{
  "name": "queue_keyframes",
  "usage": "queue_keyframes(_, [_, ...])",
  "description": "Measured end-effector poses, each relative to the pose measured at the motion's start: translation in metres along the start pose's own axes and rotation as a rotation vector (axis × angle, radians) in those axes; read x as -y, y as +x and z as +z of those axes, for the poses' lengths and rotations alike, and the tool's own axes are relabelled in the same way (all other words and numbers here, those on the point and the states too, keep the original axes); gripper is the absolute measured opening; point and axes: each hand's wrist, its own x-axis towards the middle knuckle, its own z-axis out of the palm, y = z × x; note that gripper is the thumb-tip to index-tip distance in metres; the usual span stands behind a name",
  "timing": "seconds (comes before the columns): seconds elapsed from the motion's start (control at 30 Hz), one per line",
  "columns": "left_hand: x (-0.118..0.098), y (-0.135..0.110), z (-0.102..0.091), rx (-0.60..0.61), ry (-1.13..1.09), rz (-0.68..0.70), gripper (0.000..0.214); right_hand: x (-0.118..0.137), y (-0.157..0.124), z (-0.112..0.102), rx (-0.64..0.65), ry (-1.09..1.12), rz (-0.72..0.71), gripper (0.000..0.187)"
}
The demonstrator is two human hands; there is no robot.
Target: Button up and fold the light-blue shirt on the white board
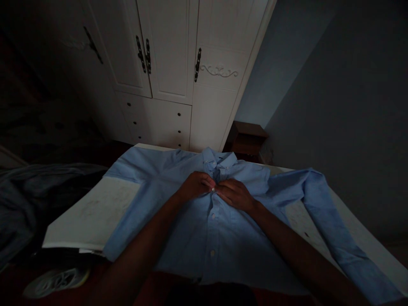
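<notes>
A light blue button-up shirt point(185, 229) lies front up on a white table, its collar point(228, 160) at the far side and both sleeves spread outward. Just below the collar, my left hand point(196, 185) pinches the front placket from the left. My right hand point(235, 194) meets it from the right, its fingers closed on the same spot. A small white button point(213, 189) shows between the fingertips. Further down the placket are more buttons, one of them point(213, 216) close below my hands. Whether the pinched button sits in its hole cannot be made out.
The white table point(86, 212) shows on both sides of the shirt. Beyond it stands a white wardrobe point(172, 51) with dark handles. A brown wooden cabinet point(250, 134) is at the back right. Dark cloth point(28, 208) lies at left, with a shoe point(57, 282) below.
</notes>
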Motion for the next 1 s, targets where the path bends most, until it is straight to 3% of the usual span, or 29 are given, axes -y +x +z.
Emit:
queue_keyframes(0.43, [0.008, 0.004, -0.002, 0.016, 0.068, 0.143, 0.016, -0.003, -0.003, 0.004, 0.037, -0.026, 0.019, 0.02])
queue_keyframes(0.63, [0.009, 0.005, -0.003, 0.009, -0.09, 0.081, 0.019, -0.004, -0.003, 0.002, -0.005, -0.041, 0.008, 0.016])
queue_keyframes(0.87, [0.001, 0.002, -0.005, 0.042, -0.118, 0.003, 0.028, -0.005, -0.004, 0.003, -0.018, -0.035, 0.04, 0.017])
queue_keyframes(1.0, [-0.007, -0.007, -0.001, 0.074, -0.093, -0.027, 0.05, -0.005, -0.003, 0.003, -0.021, -0.019, 0.054, 0.014])
